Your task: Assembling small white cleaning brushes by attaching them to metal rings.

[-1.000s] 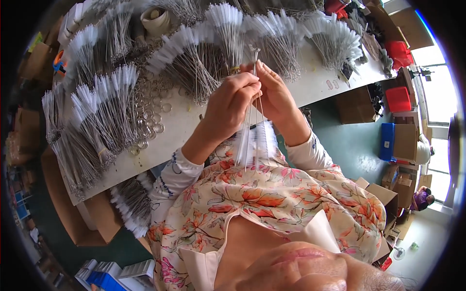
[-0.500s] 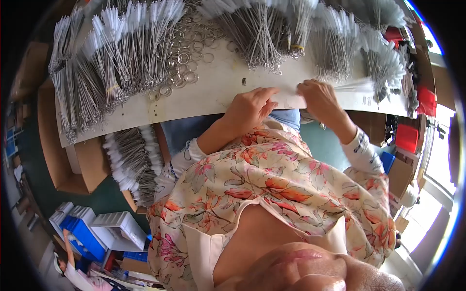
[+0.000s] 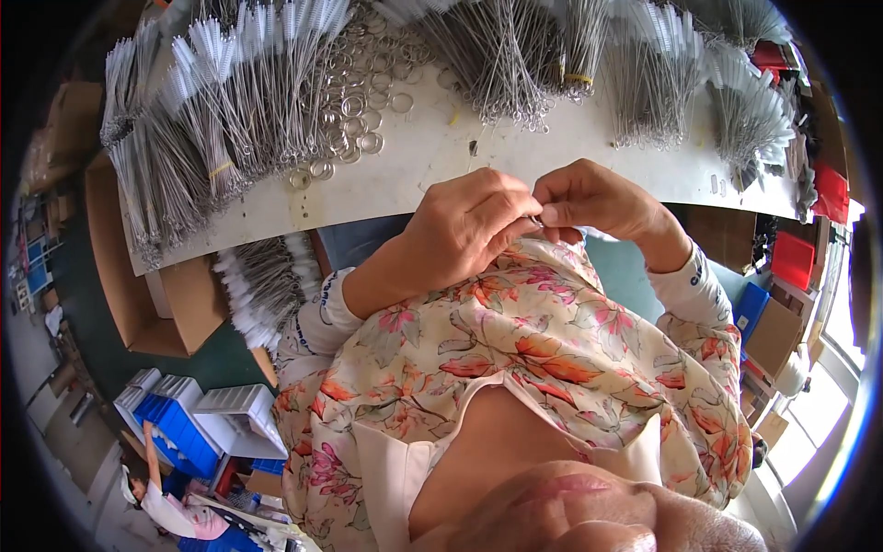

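Note:
Close in front of my body, near the table's front edge, my two hands meet with fingers pinched. My left hand holds a small shiny metal ring, mostly covered by the fingertips. From the other side, my right hand pinches at the same spot, thumb and forefinger against it. Loose metal rings lie scattered on the table left of centre. Bundles of thin wire brushes with pale bristles and looped ends lie beside them, and more wire brushes spread across the far middle.
The white table ends just beyond my hands. Further brushes lie at its right. Below its left side stand an open cardboard box and another heap of brushes. A co-worker reaches into a blue crate at lower left.
My right hand, blurred and apart before, has come left to meet my left hand. A blurred pale streak beside it over the table is gone. The metal ring now shows between my fingertips.

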